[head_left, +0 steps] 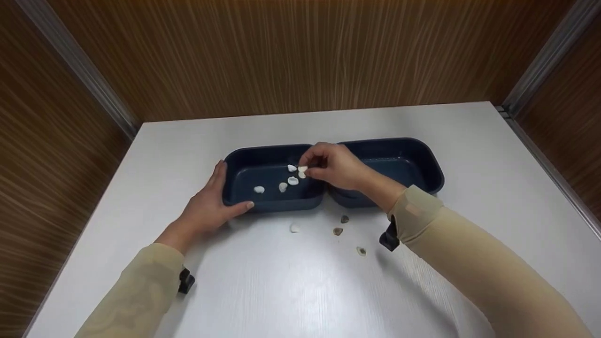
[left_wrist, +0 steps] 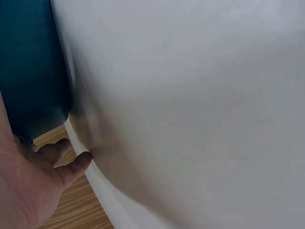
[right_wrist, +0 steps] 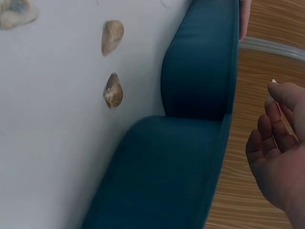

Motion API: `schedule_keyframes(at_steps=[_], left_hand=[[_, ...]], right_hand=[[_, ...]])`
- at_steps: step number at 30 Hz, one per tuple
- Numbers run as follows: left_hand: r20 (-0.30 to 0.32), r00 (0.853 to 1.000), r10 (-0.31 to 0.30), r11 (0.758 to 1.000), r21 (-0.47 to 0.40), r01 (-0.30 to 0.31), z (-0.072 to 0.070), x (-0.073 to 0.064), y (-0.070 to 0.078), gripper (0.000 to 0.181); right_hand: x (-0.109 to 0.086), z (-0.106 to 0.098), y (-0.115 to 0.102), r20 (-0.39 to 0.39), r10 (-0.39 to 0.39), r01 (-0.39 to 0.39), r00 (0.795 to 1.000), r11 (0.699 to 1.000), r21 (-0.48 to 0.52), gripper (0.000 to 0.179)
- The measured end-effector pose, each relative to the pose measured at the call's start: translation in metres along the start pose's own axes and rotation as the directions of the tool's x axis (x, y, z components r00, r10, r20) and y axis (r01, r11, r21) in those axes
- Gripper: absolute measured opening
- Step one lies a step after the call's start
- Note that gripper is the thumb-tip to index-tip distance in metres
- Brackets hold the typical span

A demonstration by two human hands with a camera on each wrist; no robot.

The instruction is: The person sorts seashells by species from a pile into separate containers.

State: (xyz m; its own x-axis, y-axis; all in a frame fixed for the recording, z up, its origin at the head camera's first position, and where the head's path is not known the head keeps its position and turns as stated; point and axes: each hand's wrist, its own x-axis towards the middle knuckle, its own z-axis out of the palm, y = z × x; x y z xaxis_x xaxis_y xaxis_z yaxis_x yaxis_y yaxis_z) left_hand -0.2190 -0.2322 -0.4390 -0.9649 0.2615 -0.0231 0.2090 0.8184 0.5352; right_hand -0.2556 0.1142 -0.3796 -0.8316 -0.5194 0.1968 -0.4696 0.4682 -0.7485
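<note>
Two dark blue rectangular tubs stand side by side on a white table. My left hand (head_left: 206, 204) rests against the near left corner of the left tub (head_left: 277, 205), thumb along its front rim and fingers along its outer left side. Above that tub's right end, my right hand (head_left: 335, 166) pinches a small white shell (right_wrist: 271, 99) between thumb and fingertips. Several whitish shells, such as this shell (head_left: 259, 189), lie inside the left tub. In the right wrist view, a brown shell (right_wrist: 113, 90) lies on the table beside the tubs.
The right tub (head_left: 434, 173) is partly hidden by my right forearm. In front of the tubs lie a white shell (head_left: 294, 228), a brown shell (head_left: 338, 231) and a pale shell with a dark middle (head_left: 361, 251). Wood-grain panels (head_left: 300, 56) enclose the table.
</note>
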Motion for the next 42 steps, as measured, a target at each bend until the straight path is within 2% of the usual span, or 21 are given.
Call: schedule_keyframes(at_steps=[7, 14, 34, 42], left_hand=[[0.004, 1.0, -0.006, 1.0, 0.008, 0.006, 0.0, 0.001, 0.0, 0.13], [0.002, 1.0, -0.01, 1.0, -0.002, 0.01, 0.0, 0.0, 0.0, 0.13], [-0.008, 1.0, 0.014, 1.0, -0.007, -0.014, 0.002, 0.001, -0.003, 0.128], [0.003, 1.0, 0.005, 1.0, 0.002, -0.005, 0.001, 0.001, -0.003, 0.13]], right_hand=[[0.006, 0.002, 0.011, -0.002, 0.051, -0.051, 0.999, 0.998, -0.035, 0.017], [0.008, 0.004, 0.017, 0.0, 0.066, -0.066, 0.998, 0.996, -0.063, 0.017], [0.011, 0.009, 0.023, 0.044, 0.133, -0.127, 0.99, 0.984, -0.126, 0.019], [0.011, 0.009, 0.022, 0.045, 0.131, -0.124, 0.99, 0.983, -0.138, 0.025]])
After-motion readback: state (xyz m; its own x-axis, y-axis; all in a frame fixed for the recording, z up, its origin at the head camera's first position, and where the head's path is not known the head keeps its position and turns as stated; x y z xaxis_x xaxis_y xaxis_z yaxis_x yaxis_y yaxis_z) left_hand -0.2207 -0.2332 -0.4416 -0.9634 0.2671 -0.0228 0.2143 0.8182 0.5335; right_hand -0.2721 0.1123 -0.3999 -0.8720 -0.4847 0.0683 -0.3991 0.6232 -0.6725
